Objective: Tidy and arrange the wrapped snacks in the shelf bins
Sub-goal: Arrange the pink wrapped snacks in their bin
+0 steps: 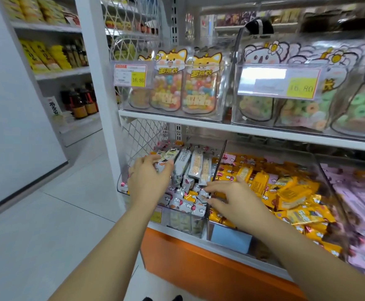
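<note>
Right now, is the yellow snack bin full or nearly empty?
Full: yellow packs are heaped higher than the front wall of the bin.

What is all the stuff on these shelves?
white snacks: many, white, bottom left bin
yellow snacks: many, yellow, bottom middle bin
pink snacks: many, pink, bottom right bin
fox bags: about three, orange tops, upper left bin
koala bags: about three, green rings inside, upper right bin
price tags: two, yellow and white, upper bins
bottles: several, dark, far left shelves
left grip: one, bare, curled on white snacks
right grip: one, bare, fingers straight, over divider
</note>
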Tool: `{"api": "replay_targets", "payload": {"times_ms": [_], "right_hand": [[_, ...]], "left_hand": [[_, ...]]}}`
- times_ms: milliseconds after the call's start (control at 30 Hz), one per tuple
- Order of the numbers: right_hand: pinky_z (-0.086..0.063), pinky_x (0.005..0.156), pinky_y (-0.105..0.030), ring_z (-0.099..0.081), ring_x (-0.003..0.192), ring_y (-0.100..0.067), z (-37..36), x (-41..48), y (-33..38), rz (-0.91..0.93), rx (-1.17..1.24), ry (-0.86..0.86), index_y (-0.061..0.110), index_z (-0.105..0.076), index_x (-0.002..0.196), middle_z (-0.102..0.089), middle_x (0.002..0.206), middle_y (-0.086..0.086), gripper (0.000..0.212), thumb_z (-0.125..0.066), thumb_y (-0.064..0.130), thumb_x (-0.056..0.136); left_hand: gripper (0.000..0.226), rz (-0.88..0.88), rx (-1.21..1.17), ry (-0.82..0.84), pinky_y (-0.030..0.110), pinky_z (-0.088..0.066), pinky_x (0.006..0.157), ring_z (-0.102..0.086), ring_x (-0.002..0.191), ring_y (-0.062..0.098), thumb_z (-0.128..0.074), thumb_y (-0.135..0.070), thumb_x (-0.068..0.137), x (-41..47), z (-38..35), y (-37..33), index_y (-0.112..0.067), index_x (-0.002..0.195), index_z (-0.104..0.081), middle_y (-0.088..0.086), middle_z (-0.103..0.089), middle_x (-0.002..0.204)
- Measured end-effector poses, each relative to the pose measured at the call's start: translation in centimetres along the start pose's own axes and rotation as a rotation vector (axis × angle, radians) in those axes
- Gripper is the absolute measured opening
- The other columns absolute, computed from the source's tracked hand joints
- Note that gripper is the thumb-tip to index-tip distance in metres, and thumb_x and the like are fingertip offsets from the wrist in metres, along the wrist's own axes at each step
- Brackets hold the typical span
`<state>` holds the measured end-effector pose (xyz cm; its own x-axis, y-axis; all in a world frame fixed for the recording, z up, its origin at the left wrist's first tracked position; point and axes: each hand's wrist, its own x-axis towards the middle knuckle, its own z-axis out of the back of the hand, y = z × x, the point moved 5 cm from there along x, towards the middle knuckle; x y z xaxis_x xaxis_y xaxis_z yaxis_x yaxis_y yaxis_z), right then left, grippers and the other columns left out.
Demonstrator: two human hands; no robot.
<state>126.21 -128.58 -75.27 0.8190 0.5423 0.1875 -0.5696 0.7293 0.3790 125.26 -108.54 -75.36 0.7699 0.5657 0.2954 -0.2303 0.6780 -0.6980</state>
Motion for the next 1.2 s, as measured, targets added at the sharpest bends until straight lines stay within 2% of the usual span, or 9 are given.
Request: {"api": "replay_targets", "payload": {"times_ms": [167, 300, 433, 567, 733, 833, 967, 1100, 1200], "right_hand": [[-0.014, 0.117, -0.033, -0.043, 0.127, -0.003, 2.2, -1.9, -0.7, 0.02, 0.039, -0.124, 0.03, -0.06, 0.123, -0.053, 0.134, 0.014, 0.031, -0.054, 0.029, 0.093], [-0.034, 0.102, -0.019, -0.05, 0.118, -0.001, 4.6, -4.6, -2.6, 0.001, 0.056, -0.217, 0.028, -0.064, 0.119, -0.06, 0.123, 0.014, 0.028, -0.058, 0.027, 0.091], [-0.047, 0.089, -0.022, -0.06, 0.1, -0.007, 7.1, -7.7, -6.1, -0.084, 0.06, -0.283, 0.027, -0.068, 0.111, -0.067, 0.111, 0.01, 0.024, -0.062, 0.026, 0.088], [-0.035, 0.076, -0.008, -0.06, 0.094, -0.007, 9.7, -11.0, -9.9, -0.171, 0.048, -0.359, 0.024, -0.07, 0.105, -0.068, 0.107, 0.01, 0.021, -0.063, 0.019, 0.086], [-0.038, 0.072, -0.021, -0.058, 0.085, -0.01, 12.0, -14.7, -14.2, -0.289, 0.05, -0.417, 0.022, -0.07, 0.104, -0.065, 0.096, 0.009, 0.019, -0.062, 0.018, 0.087], [-0.046, 0.083, -0.029, -0.059, 0.097, -0.017, 12.6, -16.3, -16.9, -0.353, 0.042, -0.425, 0.02, -0.068, 0.109, -0.066, 0.104, 0.002, 0.023, -0.061, 0.02, 0.088], [-0.038, 0.1, -0.029, -0.046, 0.123, -0.016, 11.6, -17.0, -19.3, -0.394, 0.029, -0.266, 0.025, -0.053, 0.13, -0.051, 0.134, 0.004, 0.044, -0.061, 0.03, 0.088], [-0.038, 0.102, -0.034, -0.038, 0.132, -0.018, 10.5, -17.0, -20.1, -0.389, 0.044, -0.143, 0.039, -0.034, 0.141, -0.022, 0.154, 0.006, 0.061, -0.061, 0.038, 0.086], [-0.032, 0.104, -0.034, -0.037, 0.133, -0.02, 10.3, -16.6, -20.1, -0.34, -0.029, -0.122, 0.044, -0.029, 0.142, -0.017, 0.155, 0.006, 0.068, -0.061, 0.047, 0.082]], "left_hand": [[0.022, -0.265, -0.063, -0.097, 0.039, -0.042, 0.09, -0.049, 0.108, 0.019, -0.055, -0.03, 0.089, -3.6, 0.1, -4.2, -0.026, 0.109, -0.062, -0.007, -0.052, 0.116], [0.021, -0.451, -0.102, -0.011, 0.041, -0.042, 0.091, -0.055, 0.102, 0.016, -0.051, -0.03, 0.088, -7.4, -2.2, -8.8, -0.024, 0.101, -0.066, -0.009, -0.059, 0.106], [0.017, -0.525, -0.144, 0.105, 0.043, -0.042, 0.094, -0.052, 0.101, 0.01, -0.053, -0.027, 0.089, -10.6, -5.2, -12.9, -0.027, 0.101, -0.065, -0.011, -0.06, 0.106], [0.017, -0.581, -0.193, 0.159, 0.042, -0.044, 0.092, -0.057, 0.1, 0.014, -0.055, -0.026, 0.088, -13.2, -7.9, -16.8, -0.026, 0.1, -0.066, -0.01, -0.061, 0.105], [0.016, -0.615, -0.175, 0.248, 0.041, -0.044, 0.093, -0.057, 0.102, 0.014, -0.055, -0.023, 0.089, -16.0, -11.5, -20.6, -0.026, 0.101, -0.066, -0.01, -0.061, 0.107], [0.019, -0.653, -0.132, 0.315, 0.038, -0.043, 0.094, -0.056, 0.104, 0.017, -0.055, -0.024, 0.09, -17.2, -13.6, -22.2, -0.026, 0.106, -0.065, -0.007, -0.062, 0.111], [0.022, -0.714, -0.013, 0.434, 0.038, -0.042, 0.095, -0.055, 0.107, 0.017, -0.052, -0.03, 0.092, -18.5, -16.5, -23.2, -0.027, 0.111, -0.064, -0.006, -0.063, 0.113], [0.022, -0.74, 0.002, 0.44, 0.04, -0.042, 0.096, -0.055, 0.107, 0.016, -0.051, -0.026, 0.094, -18.9, -17.6, -23.2, -0.028, 0.11, -0.064, -0.008, -0.063, 0.112], [0.022, -0.765, -0.013, 0.453, 0.042, -0.04, 0.098, -0.054, 0.108, 0.016, -0.051, -0.021, 0.094, -19.0, -17.7, -23.4, -0.027, 0.11, -0.065, -0.009, -0.063, 0.113]]}}
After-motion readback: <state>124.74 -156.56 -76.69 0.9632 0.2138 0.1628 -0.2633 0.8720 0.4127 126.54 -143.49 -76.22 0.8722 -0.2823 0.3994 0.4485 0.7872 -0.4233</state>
